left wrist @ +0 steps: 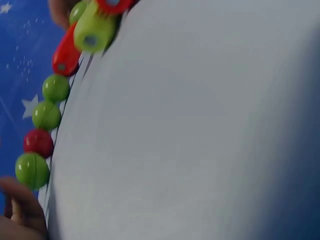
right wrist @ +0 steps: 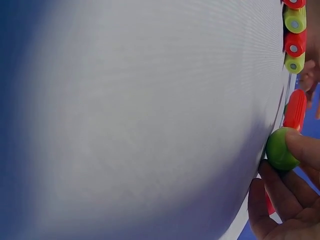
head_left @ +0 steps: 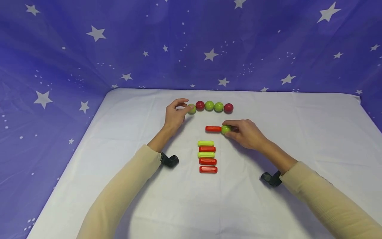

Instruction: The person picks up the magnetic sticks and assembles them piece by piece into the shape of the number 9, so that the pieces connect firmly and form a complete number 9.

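Observation:
My right hand (head_left: 246, 133) pinches a green ball (head_left: 225, 129) between thumb and fingers. That ball meets the right end of a red rod (head_left: 213, 128) lying crosswise on the cloth. My left hand (head_left: 176, 114) is at the left end of a row of balls, its thumb touching the end green ball (head_left: 192, 109); in the left wrist view this ball (left wrist: 32, 170) shows uncovered beside the fingers. The row continues with a red ball (head_left: 200, 105), two green balls (head_left: 209, 105) and another red ball (head_left: 228, 108).
Nearer the body lies a column of several short rods, yellow-green (head_left: 206, 154) and red (head_left: 208, 169), with metallic discs in their ends (right wrist: 295, 24). A white cloth (head_left: 253, 212) covers the table. A blue starry backdrop (head_left: 179, 43) stands behind it.

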A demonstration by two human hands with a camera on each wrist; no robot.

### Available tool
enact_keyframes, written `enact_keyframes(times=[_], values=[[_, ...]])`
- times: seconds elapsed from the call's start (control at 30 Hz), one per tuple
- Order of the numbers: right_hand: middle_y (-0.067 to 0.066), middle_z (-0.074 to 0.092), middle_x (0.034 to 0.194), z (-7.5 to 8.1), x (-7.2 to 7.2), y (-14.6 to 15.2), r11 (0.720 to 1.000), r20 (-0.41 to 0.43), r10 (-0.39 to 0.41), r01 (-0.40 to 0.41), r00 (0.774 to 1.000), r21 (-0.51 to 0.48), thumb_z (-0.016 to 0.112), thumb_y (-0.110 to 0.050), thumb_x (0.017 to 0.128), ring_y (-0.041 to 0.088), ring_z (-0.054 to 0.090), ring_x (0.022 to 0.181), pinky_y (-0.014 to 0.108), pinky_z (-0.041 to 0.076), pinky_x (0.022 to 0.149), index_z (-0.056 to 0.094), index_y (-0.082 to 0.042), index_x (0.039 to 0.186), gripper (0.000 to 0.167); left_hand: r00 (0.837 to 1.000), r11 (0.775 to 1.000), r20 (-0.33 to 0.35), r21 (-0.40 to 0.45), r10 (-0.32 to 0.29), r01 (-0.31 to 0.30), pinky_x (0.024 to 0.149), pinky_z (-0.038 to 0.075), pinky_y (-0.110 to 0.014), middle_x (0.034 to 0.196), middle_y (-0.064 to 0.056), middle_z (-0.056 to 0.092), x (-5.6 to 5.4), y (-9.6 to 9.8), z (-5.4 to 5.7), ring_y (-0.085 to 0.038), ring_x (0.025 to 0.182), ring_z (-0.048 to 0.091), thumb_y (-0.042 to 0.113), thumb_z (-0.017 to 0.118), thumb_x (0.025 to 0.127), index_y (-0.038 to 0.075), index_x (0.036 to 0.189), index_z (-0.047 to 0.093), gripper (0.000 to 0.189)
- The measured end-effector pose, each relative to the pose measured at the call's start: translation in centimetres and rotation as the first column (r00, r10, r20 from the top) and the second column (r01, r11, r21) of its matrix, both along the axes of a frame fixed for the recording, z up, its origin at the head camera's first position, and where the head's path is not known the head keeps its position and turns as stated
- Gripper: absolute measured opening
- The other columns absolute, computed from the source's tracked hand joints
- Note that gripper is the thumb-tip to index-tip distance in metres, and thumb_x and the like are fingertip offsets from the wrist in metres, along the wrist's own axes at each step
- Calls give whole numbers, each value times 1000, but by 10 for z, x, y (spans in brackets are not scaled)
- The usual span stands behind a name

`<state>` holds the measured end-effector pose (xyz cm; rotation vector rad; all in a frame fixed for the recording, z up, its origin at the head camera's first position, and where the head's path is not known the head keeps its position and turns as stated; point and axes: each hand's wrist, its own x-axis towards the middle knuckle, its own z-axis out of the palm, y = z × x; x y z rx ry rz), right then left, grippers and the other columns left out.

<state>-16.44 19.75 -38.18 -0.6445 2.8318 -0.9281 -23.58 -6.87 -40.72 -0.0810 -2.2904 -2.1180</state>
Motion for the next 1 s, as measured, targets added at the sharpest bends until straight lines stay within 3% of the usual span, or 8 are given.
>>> enact_keyframes(times=[0.13, 0.3, 0.47, 0.8, 0.9, 1.0], values=[[12, 69, 113, 0, 0, -1, 1000, -1, 4, -4, 1000, 2, 72, -6, 89, 26, 62, 96, 47, 48, 92, 67, -4, 125, 37, 997, 993, 48, -95, -66, 71, 42, 37, -21, 126, -13, 54, -6, -3, -1, -9, 51, 45, 17, 74, 89, 8, 136, 57, 50], [12, 69, 112, 0, 1, -1, 1000, -2, -5, 5, 1000, 12, 72, -6, 89, 26, 62, 95, 47, 48, 91, 67, -3, 125, 37, 985, 955, 88, -246, -149, 166, 44, 43, -22, 134, -9, 52, -9, -2, -1, -11, 52, 49, 16, 74, 89, 12, 140, 55, 55], [14, 68, 114, 0, 2, -1, 1000, 4, -1, 1, 1000, 1, 72, -6, 89, 27, 62, 96, 47, 48, 91, 66, -2, 126, 37, 990, 937, 78, -324, -113, 133, 43, 41, -21, 129, -8, 56, -9, 0, -2, -11, 43, 47, 13, 73, 89, 9, 135, 58, 48], [15, 68, 116, -1, 2, 0, 1000, -2, -12, 12, 1000, 6, 72, -7, 89, 28, 63, 100, 48, 47, 93, 66, -2, 126, 37, 993, 947, 84, -303, -86, 107, 44, 43, -21, 127, -10, 58, -7, 3, -1, -9, 43, 47, 12, 73, 90, 8, 132, 61, 44], [15, 68, 116, -1, 2, 0, 1000, -3, -8, 8, 1000, 3, 71, -6, 90, 29, 63, 100, 49, 47, 93, 66, -2, 126, 37, 992, 946, 92, -306, -83, 107, 44, 43, -21, 128, -9, 57, -6, 3, -1, -9, 45, 47, 12, 73, 90, 10, 132, 61, 44], [15, 68, 116, -1, 2, 0, 1000, -4, -6, 6, 1000, -1, 71, -6, 90, 29, 63, 101, 49, 47, 94, 65, -2, 126, 37, 993, 940, 92, -324, -79, 105, 48, 45, -22, 128, -8, 57, -6, 4, -1, -10, 58, 52, 13, 73, 90, 11, 132, 61, 44]])
